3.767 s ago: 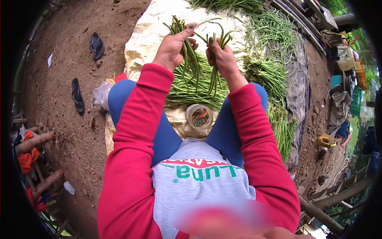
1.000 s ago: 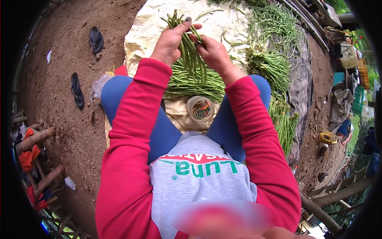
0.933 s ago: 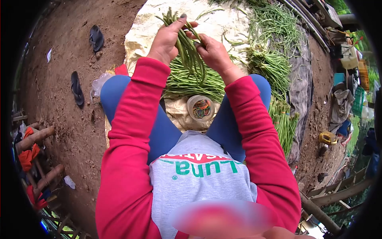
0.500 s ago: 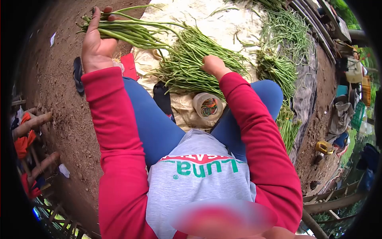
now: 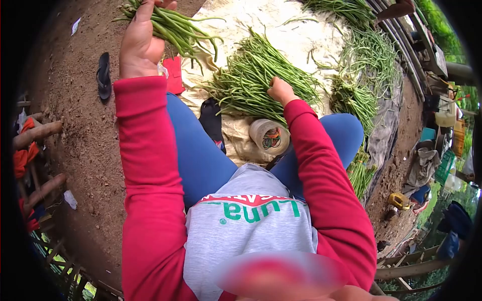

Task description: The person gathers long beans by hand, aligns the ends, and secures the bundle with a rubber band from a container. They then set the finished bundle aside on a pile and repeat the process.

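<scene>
My left hand (image 5: pixel 144 44), raised at the upper left, is closed around a bunch of long green beans (image 5: pixel 178 31). Their loose ends hang to the right, apart from the big pile of beans (image 5: pixel 256 70) on the sheet. At the pile's right side is my right hand (image 5: pixel 282 91), fingers curled in on some of its beans; the fingertips are partly hidden. Just below the pile, between my knees, a whitish plastic tub (image 5: pixel 258 132) leans toward me with colored rubber bands (image 5: pixel 271 137) inside.
A pale sheet (image 5: pixel 228 20) covers the ground ahead. Bean bundles (image 5: pixel 354 98) and scattered thin beans (image 5: pixel 374 50) lie to the right, with another bundle (image 5: pixel 344 9) at the top. A black flip-flop (image 5: pixel 103 78) rests on the dirt, left of a red flat item (image 5: pixel 173 74).
The bunch in my left hand has come away from the pile, where its ends overlapped before. My right hand stays at the pile's right side. The whole view has shifted slightly.
</scene>
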`<state>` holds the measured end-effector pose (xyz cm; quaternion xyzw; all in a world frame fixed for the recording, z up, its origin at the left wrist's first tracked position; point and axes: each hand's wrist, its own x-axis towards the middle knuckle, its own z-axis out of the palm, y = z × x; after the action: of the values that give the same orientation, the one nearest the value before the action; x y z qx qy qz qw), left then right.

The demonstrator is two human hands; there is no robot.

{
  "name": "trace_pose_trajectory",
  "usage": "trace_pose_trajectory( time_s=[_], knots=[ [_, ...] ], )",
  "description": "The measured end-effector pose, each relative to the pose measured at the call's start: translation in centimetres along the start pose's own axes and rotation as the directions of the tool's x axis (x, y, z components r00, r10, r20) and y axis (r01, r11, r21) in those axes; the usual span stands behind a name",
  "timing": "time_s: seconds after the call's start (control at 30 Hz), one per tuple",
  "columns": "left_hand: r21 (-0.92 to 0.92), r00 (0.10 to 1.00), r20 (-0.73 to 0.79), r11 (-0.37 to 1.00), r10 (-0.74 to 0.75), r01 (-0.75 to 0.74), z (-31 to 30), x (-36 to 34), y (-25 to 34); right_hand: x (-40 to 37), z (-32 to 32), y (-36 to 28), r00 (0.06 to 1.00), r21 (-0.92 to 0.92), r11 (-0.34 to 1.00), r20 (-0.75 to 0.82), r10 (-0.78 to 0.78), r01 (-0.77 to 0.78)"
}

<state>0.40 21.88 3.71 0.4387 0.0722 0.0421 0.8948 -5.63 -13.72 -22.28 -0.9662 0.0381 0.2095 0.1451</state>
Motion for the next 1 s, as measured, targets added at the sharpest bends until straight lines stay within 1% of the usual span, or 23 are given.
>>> trace_pose_trajectory(
  time_s=[0.03, 0.07, 0.1, 0.13, 0.17, 0.2, 0.23, 0.27, 0.3, 0.33, 0.37, 0.4, 0.43, 0.5, 0.53, 0.57, 0.63, 0.67, 0.73, 0.8, 0.87, 0.93, 1.0],
  knots=[
    [-0.052, 1.000, -0.008, 0.999, -0.002, 0.001, 1.6, -1.3, -0.3, -0.7, -1.0, -0.6, 0.999, 0.039, 0.999, 0.050, 0.001, -0.003],
    [-0.104, 1.000, -0.013, 0.995, -0.005, 0.003, 2.6, -2.1, -0.4, -1.0, -1.7, -1.1, 0.999, 0.042, 0.999, 0.046, 0.000, -0.002],
    [-0.051, 0.989, 0.123, 0.995, -0.083, 0.089, -0.4, 0.6, -1.0, -1.0, -2.3, -1.2, 0.997, 0.229, 0.972, 0.070, 0.028, -0.044],
    [-0.050, 0.988, 0.130, 0.995, -0.081, 0.088, -1.4, 1.5, -2.0, -1.0, -2.9, -1.1, 0.994, 0.410, 0.908, 0.098, 0.052, -0.088],
    [-0.006, 0.991, 0.082, 0.994, -0.104, 0.105, -2.0, 2.1, -2.9, -1.1, -3.6, -1.2, 0.990, 0.576, 0.807, 0.125, 0.070, -0.130],
    [0.037, 0.992, 0.035, 0.992, -0.124, 0.123, -1.8, 2.4, -3.2, -1.2, -4.8, -1.6, 0.998, 0.627, 0.776, 0.037, 0.059, -0.069],
    [0.074, 0.984, 0.004, 0.982, -0.176, 0.175, -0.5, 1.2, -3.4, -1.7, -6.4, -1.8, 0.995, 0.782, 0.616, 0.060, 0.074, -0.093],
    [0.056, 0.981, 0.040, 0.981, -0.187, 0.185, 0.9, 0.1, -4.0, -2.2, -8.1, -2.0, 0.993, 0.898, 0.427, 0.084, 0.082, -0.111],
    [0.096, 0.969, 0.061, 0.968, -0.240, 0.234, 1.4, -0.2, -4.7, -3.7, -10.5, -2.8, 0.994, 0.957, 0.269, 0.099, 0.051, -0.110],
    [0.138, 0.953, 0.079, 0.950, -0.292, 0.280, 1.9, -0.4, -5.5, -4.4, -11.9, -2.9, 0.999, 0.991, 0.127, 0.050, -0.013, -0.048],
    [0.168, 0.945, 0.060, 0.937, -0.320, 0.306, 2.9, -1.0, -6.6, -5.5, -13.4, -3.0, 0.998, 0.999, 0.049, 0.010, -0.055, -0.007],
    [0.228, 0.923, 0.075, 0.908, -0.377, 0.352, 3.7, -1.5, -7.6, -6.7, -14.6, -3.3, 0.995, 0.999, -0.031, -0.033, -0.096, 0.030],
    [0.234, 0.897, 0.127, 0.891, -0.424, 0.389, 4.4, -2.0, -8.6, -7.7, -15.3, -3.5, 0.995, 0.999, -0.032, -0.043, -0.094, 0.041],
    [0.264, 0.834, 0.203, 0.849, -0.513, 0.458, 5.7, -2.8, -10.6, -9.8, -15.9, -4.0, 0.972, 0.979, -0.175, -0.141, -0.187, 0.108],
    [0.285, 0.801, 0.228, 0.824, -0.554, 0.489, 6.5, -3.2, -11.3, -10.7, -15.9, -4.2, 0.971, 0.980, -0.167, -0.139, -0.196, 0.107],
    [0.251, 0.776, 0.237, 0.809, -0.584, 0.532, 7.2, -3.6, -11.8, -11.2, -15.4, -4.3, 0.973, 0.983, -0.149, -0.132, -0.188, 0.105],
    [0.270, 0.742, 0.275, 0.790, -0.611, 0.551, 8.4, -4.1, -12.0, -12.0, -14.6, -4.7, 0.973, 0.986, -0.118, -0.135, -0.185, 0.115],
    [0.290, 0.722, 0.288, 0.776, -0.629, 0.560, 8.6, -4.1, -12.4, -12.3, -14.6, -4.8, 0.965, 0.985, -0.122, -0.144, -0.220, 0.119],
    [0.307, 0.713, 0.296, 0.770, -0.636, 0.560, 8.9, -4.0, -13.1, -12.4, -14.6, -4.7, 0.956, 0.983, -0.078, -0.182, -0.231, 0.168],
    [0.319, 0.707, 0.302, 0.767, -0.640, 0.557, 9.6, -4.2, -13.1, -12.5, -14.7, -4.5, 0.955, 0.980, -0.084, -0.197, -0.224, 0.182],
    [0.301, 0.760, 0.237, 0.790, -0.605, 0.534, 10.3, -4.8, -12.4, -12.4, -14.7, -4.2, 0.953, 0.977, -0.090, -0.210, -0.220, 0.194],
    [0.296, 0.766, 0.248, 0.799, -0.593, 0.522, 10.1, -4.3, -12.8, -12.3, -14.5, -3.9, 0.956, 0.974, -0.064, -0.226, -0.186, 0.217],
    [0.180, 0.827, 0.319, 0.887, -0.462, 0.426, 10.2, -4.1, -13.1, -11.6, -13.9, -3.2, 0.956, 0.973, -0.060, -0.228, -0.185, 0.221]
  ],
)
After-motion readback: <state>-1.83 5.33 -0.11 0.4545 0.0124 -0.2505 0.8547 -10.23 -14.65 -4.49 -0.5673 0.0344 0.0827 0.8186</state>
